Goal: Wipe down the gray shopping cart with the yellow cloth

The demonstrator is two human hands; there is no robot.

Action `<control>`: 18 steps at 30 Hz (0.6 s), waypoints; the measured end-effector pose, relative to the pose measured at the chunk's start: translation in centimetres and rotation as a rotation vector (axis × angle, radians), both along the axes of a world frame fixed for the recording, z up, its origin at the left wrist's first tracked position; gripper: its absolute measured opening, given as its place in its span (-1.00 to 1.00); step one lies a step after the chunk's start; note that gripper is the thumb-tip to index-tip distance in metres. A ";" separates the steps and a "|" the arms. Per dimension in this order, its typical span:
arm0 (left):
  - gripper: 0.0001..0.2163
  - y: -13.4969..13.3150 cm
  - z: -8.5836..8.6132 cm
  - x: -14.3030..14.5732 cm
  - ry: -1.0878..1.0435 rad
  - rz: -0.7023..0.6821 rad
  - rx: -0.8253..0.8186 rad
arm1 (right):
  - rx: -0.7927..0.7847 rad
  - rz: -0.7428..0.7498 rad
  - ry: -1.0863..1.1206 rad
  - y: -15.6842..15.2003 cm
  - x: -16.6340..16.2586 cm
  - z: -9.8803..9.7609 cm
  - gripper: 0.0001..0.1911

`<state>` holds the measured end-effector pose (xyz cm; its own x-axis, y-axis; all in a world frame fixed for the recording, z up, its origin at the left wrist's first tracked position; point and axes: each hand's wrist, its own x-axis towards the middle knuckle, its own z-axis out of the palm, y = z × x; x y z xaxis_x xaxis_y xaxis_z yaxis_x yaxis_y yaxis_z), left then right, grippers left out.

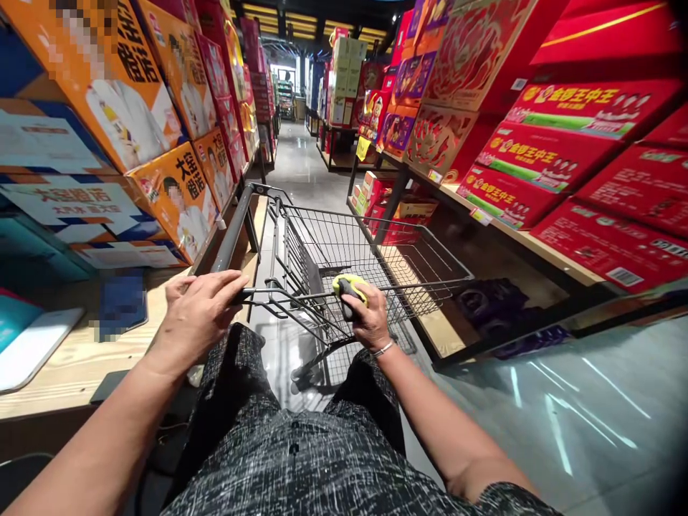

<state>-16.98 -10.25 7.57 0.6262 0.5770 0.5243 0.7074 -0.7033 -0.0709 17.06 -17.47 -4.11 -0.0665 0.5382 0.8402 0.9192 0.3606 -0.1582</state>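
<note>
A dark wire shopping cart [355, 240] stands in front of me, turned at an angle across the aisle. My left hand [201, 312] lies over the near end of its grey handle bar [231, 240], fingers bent around it, the thumb hidden. In my right hand [370, 315] is a bunched yellow-green and dark grey cloth [349, 287], pressed against the cart's near top rail. The fingers close around the cloth and partly cover it. No goods show inside the basket.
Orange drink boxes [172, 201] are stacked at left beside a wooden counter [43, 373]. Red gift boxes [548, 154] fill the right shelf, whose wooden lower board [424, 308] runs close beside the cart. A tiled aisle [301, 158] stretches ahead.
</note>
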 end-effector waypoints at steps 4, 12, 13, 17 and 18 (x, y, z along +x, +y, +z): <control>-0.47 -1.7 -0.9 2.9 0.082 -0.009 -0.009 | -0.100 0.064 0.002 0.9 -7.6 1.4 -0.48; -0.50 1.8 -3.0 1.9 0.013 0.113 -0.003 | -0.161 0.103 -0.122 4.3 -8.7 1.5 -0.54; -0.52 2.6 -3.0 1.5 0.006 0.121 -0.008 | -0.159 0.082 -0.124 4.5 -6.9 1.1 -0.55; -0.62 5.2 -2.4 0.7 -0.032 0.163 -0.008 | -0.201 -0.099 -0.085 4.0 0.9 -0.5 -0.42; -0.63 5.6 -2.2 0.7 -0.042 0.175 0.001 | -0.213 -0.155 -0.073 3.7 2.4 -0.9 -0.37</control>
<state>-16.28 -4.62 5.37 0.4937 0.6746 0.5488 0.8213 -0.5692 -0.0391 19.42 -13.81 -5.00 -0.0255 0.7105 0.7032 0.9725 0.1806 -0.1471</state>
